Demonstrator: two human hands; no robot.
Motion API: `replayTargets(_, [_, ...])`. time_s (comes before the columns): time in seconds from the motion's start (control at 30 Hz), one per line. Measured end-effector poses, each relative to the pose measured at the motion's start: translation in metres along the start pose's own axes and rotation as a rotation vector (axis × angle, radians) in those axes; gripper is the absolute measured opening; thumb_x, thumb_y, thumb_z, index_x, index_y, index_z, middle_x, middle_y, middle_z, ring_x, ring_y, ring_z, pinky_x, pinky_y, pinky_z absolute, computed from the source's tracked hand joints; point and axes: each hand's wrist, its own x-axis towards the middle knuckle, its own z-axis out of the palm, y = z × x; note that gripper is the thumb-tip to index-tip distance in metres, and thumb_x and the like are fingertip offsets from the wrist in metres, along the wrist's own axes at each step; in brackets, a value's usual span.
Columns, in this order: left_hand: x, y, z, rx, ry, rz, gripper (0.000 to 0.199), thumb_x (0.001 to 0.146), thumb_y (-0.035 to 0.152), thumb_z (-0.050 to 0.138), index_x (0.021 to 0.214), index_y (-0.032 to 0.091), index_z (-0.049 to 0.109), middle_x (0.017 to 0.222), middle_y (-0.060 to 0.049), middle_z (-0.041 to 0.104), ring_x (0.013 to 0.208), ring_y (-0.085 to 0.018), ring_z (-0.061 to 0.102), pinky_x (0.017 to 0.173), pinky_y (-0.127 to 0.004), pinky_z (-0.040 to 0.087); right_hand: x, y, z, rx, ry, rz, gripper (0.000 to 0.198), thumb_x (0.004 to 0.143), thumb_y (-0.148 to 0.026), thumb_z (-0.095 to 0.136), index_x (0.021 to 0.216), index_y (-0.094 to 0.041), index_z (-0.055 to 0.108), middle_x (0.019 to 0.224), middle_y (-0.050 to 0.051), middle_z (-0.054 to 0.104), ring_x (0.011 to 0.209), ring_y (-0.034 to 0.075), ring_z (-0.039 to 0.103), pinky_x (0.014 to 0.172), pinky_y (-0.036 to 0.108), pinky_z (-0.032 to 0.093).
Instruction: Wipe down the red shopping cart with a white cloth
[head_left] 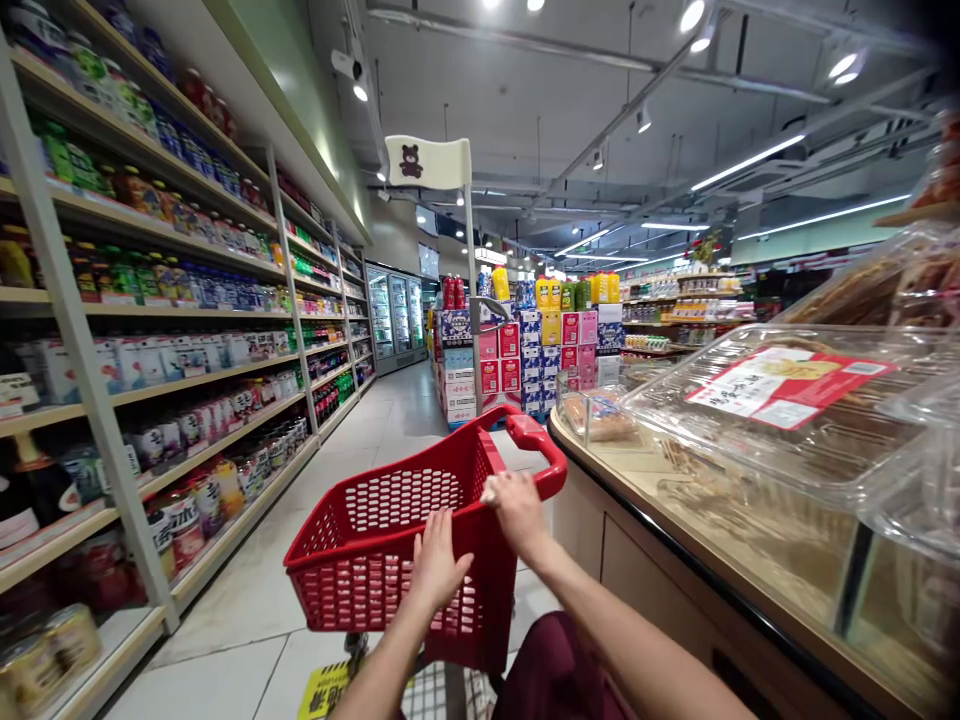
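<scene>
A red plastic shopping cart (397, 560) with perforated sides stands turned sideways before me, its looped handle (551, 450) at the right. My left hand (439, 560) lies with its fingers stretched out against the cart's near side, the fingertips just below the rim. Close to the handle, my right hand (519, 512) is closed over the cart's rim. A small white thing (490, 491) shows at its fingertips; I cannot make out what it is. A pole rising behind the cart bears a cream flag (429, 162) with a bear on it.
Shelves (195, 370) of bottles and cans line the left. At right, a counter (600, 470) holds clear plastic food boxes (795, 400), close beside the cart. Stacked drink cartons (531, 360) stand ahead, glass-door fridges (397, 310) farther back. A yellow sign (322, 692) is under the cart.
</scene>
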Motion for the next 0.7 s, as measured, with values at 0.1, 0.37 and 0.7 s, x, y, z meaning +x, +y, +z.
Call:
replayTargets(0.1, [0.0, 0.003, 0.004, -0.012, -0.031, 0.022, 0.073, 0.067, 0.025, 0.04, 0.136, 0.013, 0.018, 0.146, -0.007, 0.015, 0.135, -0.02, 0.008, 0.107, -0.047, 0.012, -0.003, 0.002, 0.018, 0.023, -0.04, -0.2, 0.038, 0.083, -0.01, 0.039, 0.117, -0.02, 0.054, 0.123, 0.006, 0.053, 0.12, 0.021, 0.041, 0.104, 0.04, 0.021])
replayTargets(0.37, [0.004, 0.01, 0.007, -0.039, -0.037, 0.015, 0.074, 0.065, 0.02, 0.04, 0.136, 0.013, 0.019, 0.145, -0.008, 0.018, 0.134, -0.02, 0.011, 0.107, -0.05, 0.011, -0.011, 0.059, 0.006, 0.049, 0.094, -0.004, 0.037, 0.085, -0.012, 0.034, 0.111, -0.021, 0.059, 0.119, 0.007, 0.055, 0.116, 0.02, 0.043, 0.097, 0.039, 0.031])
replayTargets(0.7, [0.004, 0.013, 0.013, 0.005, -0.031, 0.042, 0.075, 0.065, 0.015, 0.042, 0.136, 0.013, 0.016, 0.146, -0.008, 0.016, 0.134, -0.02, 0.01, 0.108, -0.048, 0.011, -0.037, 0.063, 0.017, 0.16, 0.336, 0.089, 0.025, 0.083, -0.017, 0.04, 0.094, -0.017, 0.062, 0.099, 0.01, 0.057, 0.096, 0.021, 0.048, 0.083, 0.035, 0.041])
